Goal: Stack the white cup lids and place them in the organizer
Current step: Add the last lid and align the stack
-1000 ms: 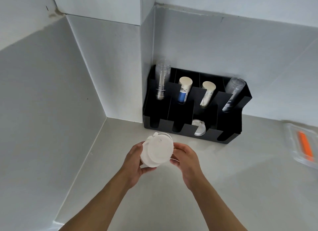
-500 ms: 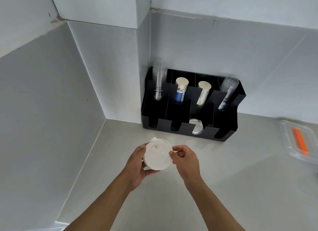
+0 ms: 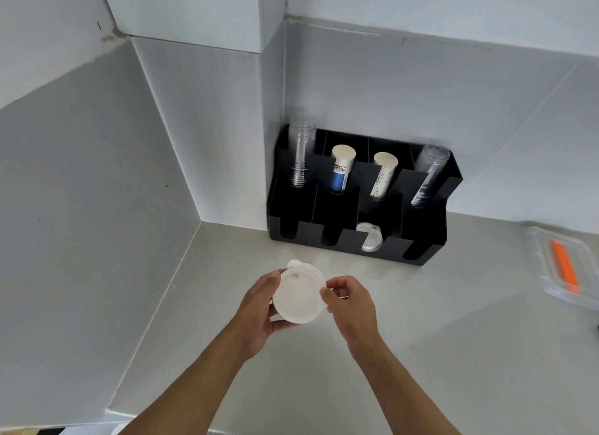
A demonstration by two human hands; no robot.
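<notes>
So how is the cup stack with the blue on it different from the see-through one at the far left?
The blue-banded paper cup stack is opaque, cream-topped and leans in the second slot of the organizer. The clear cup stack is transparent, stands taller and sits in the leftmost slot. Both are nested stacks in the back row.

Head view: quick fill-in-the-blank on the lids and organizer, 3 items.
1. The stack of white lids is held by ____ hands.
2. The black organizer already holds white lids in the front slot ____ from the left.
3. The strip in the clear container is ____.

Answers: both; third; orange
</notes>
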